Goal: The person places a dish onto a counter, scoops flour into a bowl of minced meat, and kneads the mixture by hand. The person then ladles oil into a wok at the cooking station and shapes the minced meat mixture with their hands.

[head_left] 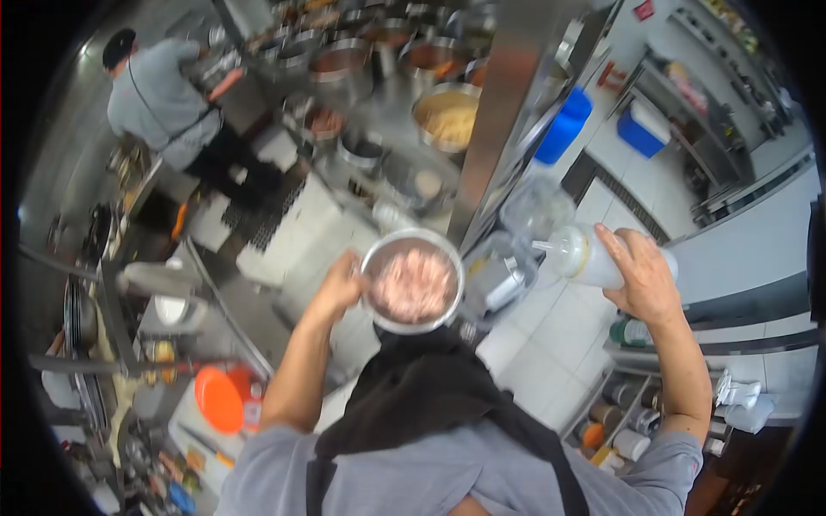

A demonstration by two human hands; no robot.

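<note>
- Left hand [344, 285], tightly curled, holds a round metal bowl [413, 240] of lumpy pink meat [415, 288].
- Right hand [643, 277], half-curled, grips a cloudy plastic bottle [590, 265] with tapered nozzle [544, 246].

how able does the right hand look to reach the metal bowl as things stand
Likely yes, though the right hand is full: it grips a bottle, nozzle toward the metal bowl, and nothing seems to block the gap between them.
</note>
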